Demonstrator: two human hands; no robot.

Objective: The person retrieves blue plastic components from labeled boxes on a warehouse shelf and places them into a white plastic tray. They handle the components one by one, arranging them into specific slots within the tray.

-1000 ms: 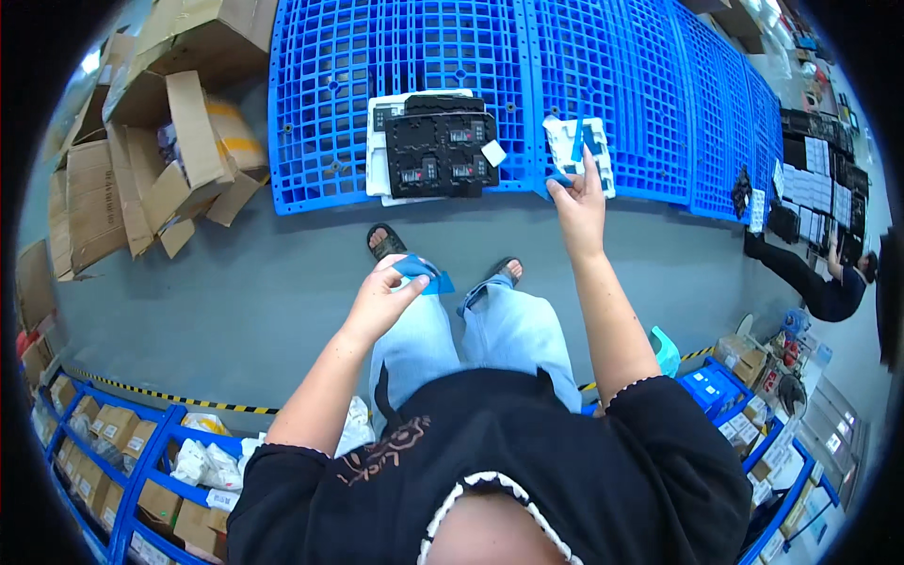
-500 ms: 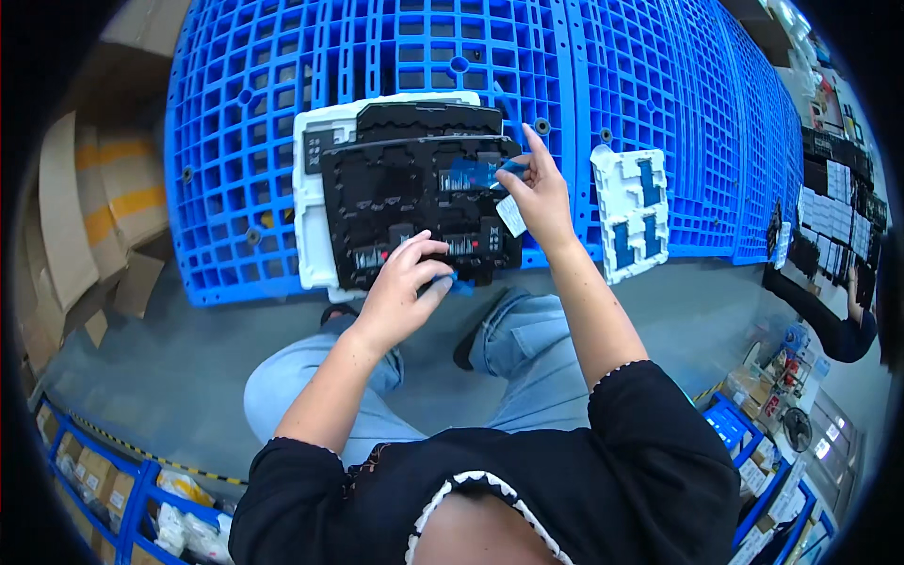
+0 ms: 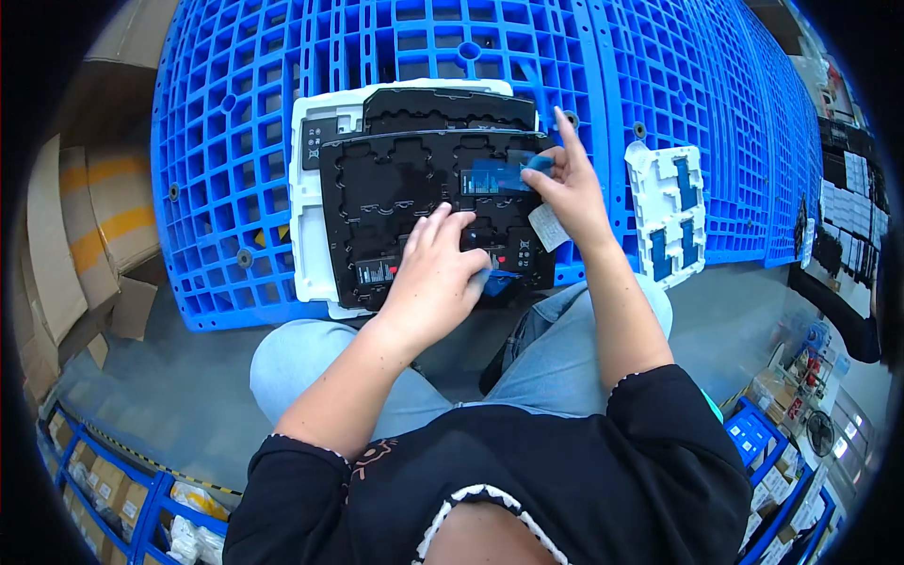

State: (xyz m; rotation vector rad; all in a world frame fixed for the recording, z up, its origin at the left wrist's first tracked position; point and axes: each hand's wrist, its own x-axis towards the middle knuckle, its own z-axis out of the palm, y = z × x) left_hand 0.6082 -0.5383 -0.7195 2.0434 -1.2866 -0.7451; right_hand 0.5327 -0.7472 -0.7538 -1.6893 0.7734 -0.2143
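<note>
A black moulded tray (image 3: 386,179) holds flat black battery packs (image 3: 379,272) with printed labels. My right hand (image 3: 576,193) is closed in a pinch on a blue film (image 3: 499,177) at the tray's upper right. Part of that film lies over a battery pack. A whitish paper slip (image 3: 548,229) sticks out below the right hand. My left hand (image 3: 435,278) lies over the lower middle of the tray, its fingers bent. Another piece of blue film (image 3: 499,282) shows at its thumb, seemingly held there; the palm hides the rest.
Under the black tray are another black tray (image 3: 443,111) and a white foam tray (image 3: 309,221). A smaller white tray (image 3: 664,212) with blue pieces stands to the right. All rest on blue plastic pallets (image 3: 235,235). Cardboard boxes (image 3: 104,217) stand at left.
The view has shifted and come closer to the trays. My left hand has moved right and inward over the tray. The right hand keeps its pinch on the blue film.
</note>
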